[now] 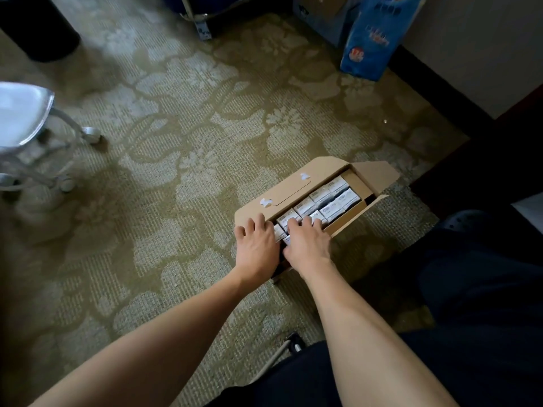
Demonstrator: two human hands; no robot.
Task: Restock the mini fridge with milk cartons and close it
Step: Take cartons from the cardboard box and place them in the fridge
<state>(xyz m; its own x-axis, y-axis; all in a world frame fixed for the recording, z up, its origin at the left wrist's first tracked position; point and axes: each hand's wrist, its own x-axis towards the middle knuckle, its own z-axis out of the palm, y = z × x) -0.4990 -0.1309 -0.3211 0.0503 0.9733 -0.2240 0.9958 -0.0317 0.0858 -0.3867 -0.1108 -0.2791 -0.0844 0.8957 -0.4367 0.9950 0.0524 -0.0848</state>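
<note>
Two hands reach down into an open box [296,186] on the carpet [176,142]. It is full of small milk cartons [321,198] packed tight in rows. The left hand [258,245] has its fingers spread apart; they rest on the flap and the carton edge, likely to hold the box steady. The right hand [307,243], just beside it, curls its fingers over the near cartons, likely to pull some out, but whether it has squeezed one yet cannot be told. More cartons sit just past the fingertips. No fridge shows.
</note>
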